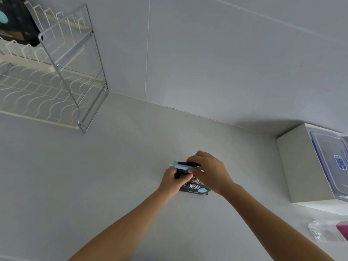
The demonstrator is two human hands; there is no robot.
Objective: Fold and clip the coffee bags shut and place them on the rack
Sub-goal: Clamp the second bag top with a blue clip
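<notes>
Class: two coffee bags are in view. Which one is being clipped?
The bag on the counter, gripped by the left hand, while the right hand holds a pale blue clip at its top. The other bag stands in the rack.

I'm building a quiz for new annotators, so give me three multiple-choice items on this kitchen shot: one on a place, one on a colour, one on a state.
1. Where does the rack stand?
A) far left, by the wall
B) far right
C) centre foreground

2. What colour is the clip?
A) red
B) light blue
C) yellow

3. How are the hands?
A) both lying flat and empty
B) one out of view
C) both gripping at the coffee bag

Answers:
1 A, the rack sits at the picture's left edge next to the wall.
2 B, the clip across the bag's top is pale blue.
3 C, the left hand pinches the folded top while the right hand holds the clip on it.
</notes>
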